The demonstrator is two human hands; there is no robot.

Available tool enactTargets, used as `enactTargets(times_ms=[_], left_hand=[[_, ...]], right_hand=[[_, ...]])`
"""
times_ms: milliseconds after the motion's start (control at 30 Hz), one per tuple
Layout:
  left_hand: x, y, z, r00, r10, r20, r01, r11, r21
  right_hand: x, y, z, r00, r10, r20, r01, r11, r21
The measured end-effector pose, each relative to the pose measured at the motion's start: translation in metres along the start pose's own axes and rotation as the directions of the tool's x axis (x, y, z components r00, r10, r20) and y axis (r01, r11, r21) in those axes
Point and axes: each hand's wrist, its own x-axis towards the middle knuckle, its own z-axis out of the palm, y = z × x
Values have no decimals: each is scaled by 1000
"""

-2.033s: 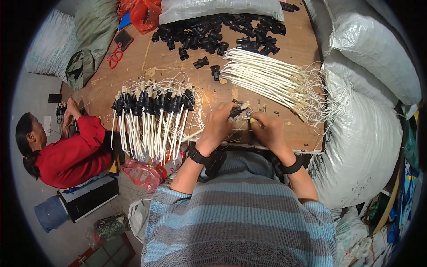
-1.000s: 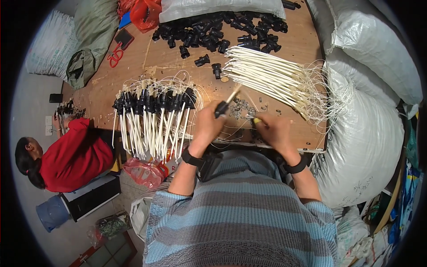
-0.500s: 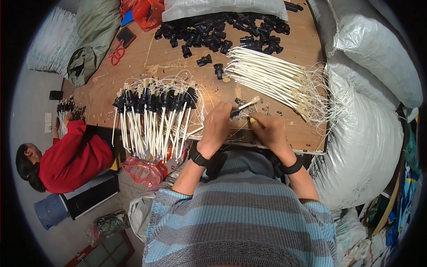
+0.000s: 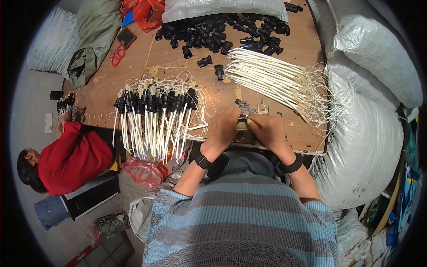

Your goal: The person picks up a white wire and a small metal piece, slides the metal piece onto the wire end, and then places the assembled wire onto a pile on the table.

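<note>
My left hand [image 4: 221, 126] is closed around a small black piece [image 4: 242, 119], probably one of the black plastic sockets; the fingers hide most of it. A white sleeved tube [image 4: 199, 127] pokes out on the left side of that hand. My right hand [image 4: 267, 130] is closed in a pinch against the same piece, with a small yellow bit [image 4: 249, 121] showing at its thumb; what it grips is hidden. Just beyond the fingers lie small grey metal parts [image 4: 245, 106]. To the left rests a row of black sockets with white tubes [image 4: 151, 104] and thin wires.
Loose black sockets [image 4: 200, 35] are heaped at the back. A bundle of white tubes with wires [image 4: 267, 78] lies right of centre. Full white sacks [image 4: 364, 142] crowd the right edge. Red-handled scissors [image 4: 117, 55] lie back left. A person in red [image 4: 73, 155] works at far left.
My hands have drawn together. The pale-tipped tube that stuck out beyond my fingers no longer shows there, and the tube left of my left hand has shifted slightly.
</note>
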Motion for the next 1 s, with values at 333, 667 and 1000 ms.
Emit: enactTargets(times_ms=[333,667,1000], left_hand=[[2,2,-10,988,-82,127,132,882,-453],[-1,-12,-6,986,89,-141,-143,885,-443],[42,-53,0,999,23,-47,-27,995,-99]], right_hand=[[1,-17,2,998,2,55,-7,995,104],[-8,-15,4,987,109,120,-135,962,238],[-19,18,5,959,283,4,-274,928,254]])
